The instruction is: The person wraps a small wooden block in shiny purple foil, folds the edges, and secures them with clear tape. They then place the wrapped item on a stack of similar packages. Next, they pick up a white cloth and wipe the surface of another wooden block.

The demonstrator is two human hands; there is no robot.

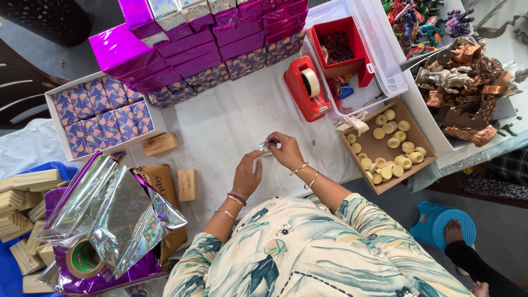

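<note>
At the far left edge we see wood blocks (25, 187) stacked on a blue tray, and just right of them crumpled foil sheets (110, 212) with a tape roll (83, 258) lying among them. Farther off sits a white box (52, 113) of patterned packets, and beyond it a stack of purple boxes (209, 38). Two loose blocks (186, 184) lie on the white desk (231, 121). Near the middle, our left hand (247, 175) and right hand (285, 149) meet above the desk, both pinching a small shiny piece (265, 146) between their fingertips; it is too small to tell what it is. Beyond the hands stands a red tape dispenser (306, 88), with a clear bin (379, 49) behind it. To the right a cardboard tray (385, 179) holds pale round pieces, and farther right lie metal figurines (465, 82). A blue stool (440, 223) stands on the floor near right.
</note>
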